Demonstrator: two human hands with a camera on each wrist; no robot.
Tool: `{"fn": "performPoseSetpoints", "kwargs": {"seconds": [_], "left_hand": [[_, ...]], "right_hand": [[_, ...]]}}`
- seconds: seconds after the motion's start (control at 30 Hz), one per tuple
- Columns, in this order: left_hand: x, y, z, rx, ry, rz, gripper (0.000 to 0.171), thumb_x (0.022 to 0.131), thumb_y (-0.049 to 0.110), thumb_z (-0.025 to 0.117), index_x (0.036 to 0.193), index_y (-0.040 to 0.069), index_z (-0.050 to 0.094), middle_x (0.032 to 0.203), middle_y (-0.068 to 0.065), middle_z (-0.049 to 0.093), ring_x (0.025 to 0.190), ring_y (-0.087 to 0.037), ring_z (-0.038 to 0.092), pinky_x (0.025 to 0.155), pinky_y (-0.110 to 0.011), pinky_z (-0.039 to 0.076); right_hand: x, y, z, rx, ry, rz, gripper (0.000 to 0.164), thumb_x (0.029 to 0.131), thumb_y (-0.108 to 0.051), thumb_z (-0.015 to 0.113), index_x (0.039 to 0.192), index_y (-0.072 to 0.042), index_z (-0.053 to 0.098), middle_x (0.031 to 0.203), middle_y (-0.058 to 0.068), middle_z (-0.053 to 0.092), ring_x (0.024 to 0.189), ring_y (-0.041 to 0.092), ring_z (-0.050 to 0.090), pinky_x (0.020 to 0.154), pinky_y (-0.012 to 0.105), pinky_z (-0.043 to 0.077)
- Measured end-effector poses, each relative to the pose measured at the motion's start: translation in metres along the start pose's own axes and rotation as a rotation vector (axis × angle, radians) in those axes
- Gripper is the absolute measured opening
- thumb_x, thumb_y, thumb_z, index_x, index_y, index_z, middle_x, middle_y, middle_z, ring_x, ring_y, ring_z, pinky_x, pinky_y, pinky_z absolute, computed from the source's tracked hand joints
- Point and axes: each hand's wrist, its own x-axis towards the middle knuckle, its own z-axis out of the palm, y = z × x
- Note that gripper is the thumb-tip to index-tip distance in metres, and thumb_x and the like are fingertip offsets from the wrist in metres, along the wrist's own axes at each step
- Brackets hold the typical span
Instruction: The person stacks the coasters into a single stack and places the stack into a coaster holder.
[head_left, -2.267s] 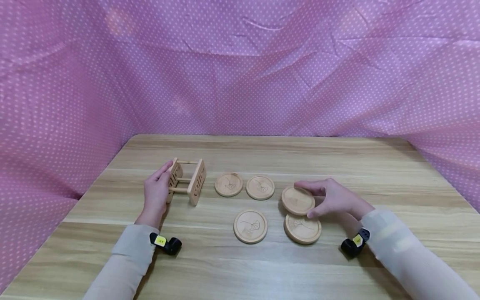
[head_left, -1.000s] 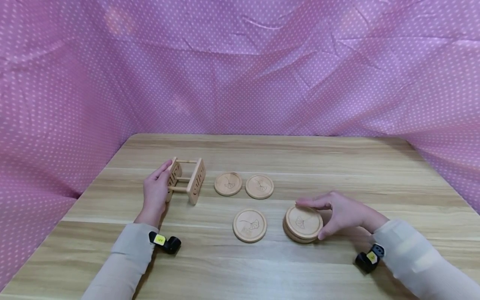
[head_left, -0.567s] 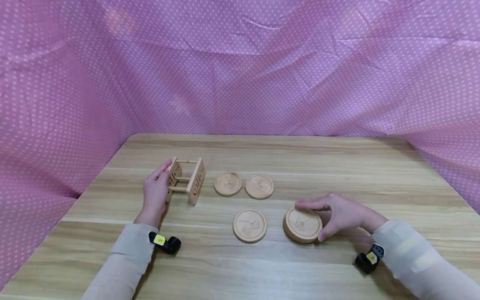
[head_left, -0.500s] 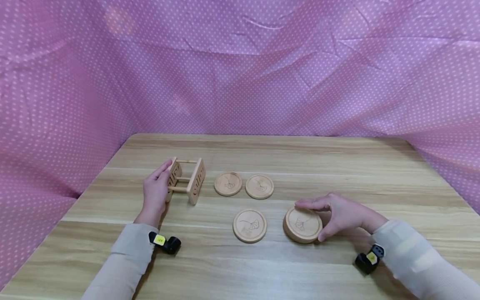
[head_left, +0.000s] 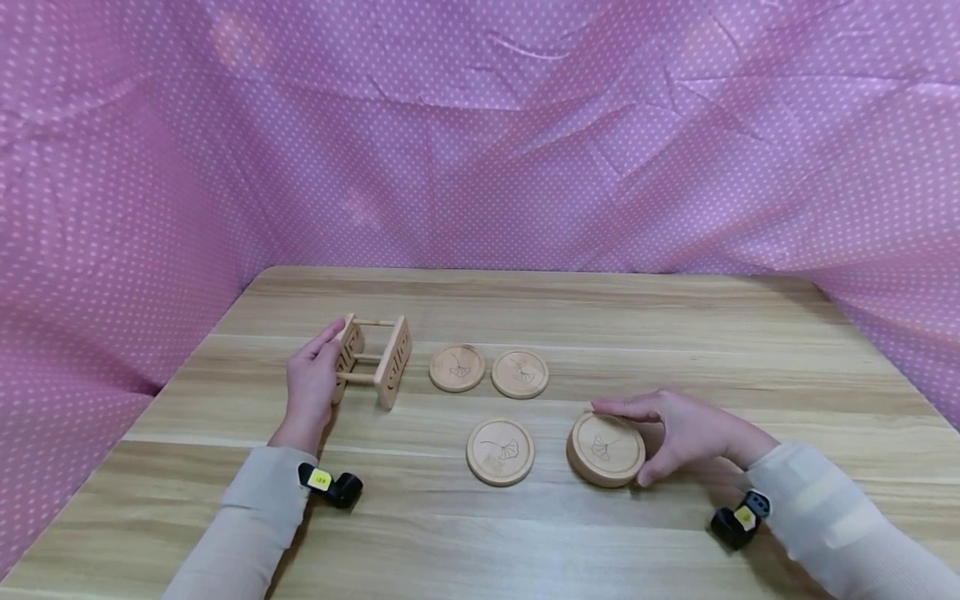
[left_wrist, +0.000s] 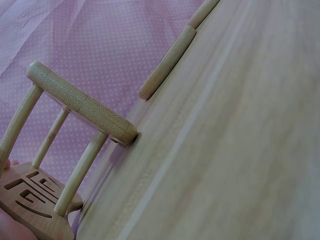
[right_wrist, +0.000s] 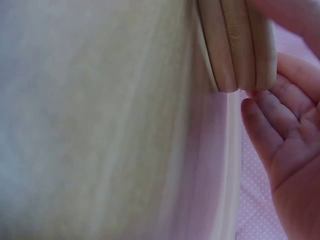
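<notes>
My left hand [head_left: 312,379] grips the left side panel of a wooden coaster holder [head_left: 393,362], which has two cut-out panels joined by thin rods. In the left wrist view, that holder [left_wrist: 80,102] stands on the table, a bit of thumb and fingers at its near panel. My right hand [head_left: 693,429] curves round a stack of round wooden coasters [head_left: 606,450], thumb at the near right edge and index finger at the far edge. Three layers show in the stack [right_wrist: 237,45] in the right wrist view. The top coaster bears an engraved ginkgo leaf.
Three single engraved coasters lie flat between the hands: a back left coaster [head_left: 457,367], a back right coaster [head_left: 520,372] and a front coaster [head_left: 500,452]. The wooden table [head_left: 480,542] ends at a pink dotted curtain [head_left: 480,167] behind and at the sides.
My right hand has brought a coaster down and nearer, onto the stack, where it now lines up with those beneath. The left hand and the holder have stayed put.
</notes>
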Motion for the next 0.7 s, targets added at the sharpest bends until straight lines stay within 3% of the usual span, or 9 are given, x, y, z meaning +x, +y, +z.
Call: {"fn": "performPoseSetpoints", "kwargs": {"seconds": [0.23,0.57,0.7], "left_hand": [[0.001,-0.001,0.0,-0.005,0.007,-0.004,0.036,0.096,0.02,0.045,0.13,0.018,0.054,0.141,0.005,0.044,0.132,-0.013,0.037,0.11,-0.029,0.033],[0.003,-0.003,0.001,-0.004,0.027,0.021,0.036,0.094,0.016,0.045,0.129,0.016,0.055,0.139,0.006,0.046,0.13,-0.013,0.039,0.109,-0.029,0.034],[0.002,-0.003,0.001,0.003,0.024,0.016,0.036,0.095,0.016,0.044,0.13,0.017,0.054,0.139,0.006,0.045,0.131,-0.013,0.038,0.109,-0.029,0.033]], "right_hand": [[0.001,-0.004,-0.001,0.014,0.068,0.017,0.094,0.059,-0.036,0.085,0.139,-0.012,0.043,0.138,0.007,0.049,0.124,0.011,0.045,0.104,0.025,0.035],[0.007,-0.014,0.0,0.106,0.122,-0.024,0.088,0.063,-0.024,0.084,0.139,-0.01,0.042,0.139,0.011,0.046,0.126,0.004,0.039,0.102,0.016,0.031],[0.011,-0.025,0.002,0.148,0.143,0.012,0.082,0.068,-0.022,0.082,0.138,-0.009,0.043,0.14,0.011,0.045,0.126,0.005,0.04,0.102,0.014,0.031]]}}
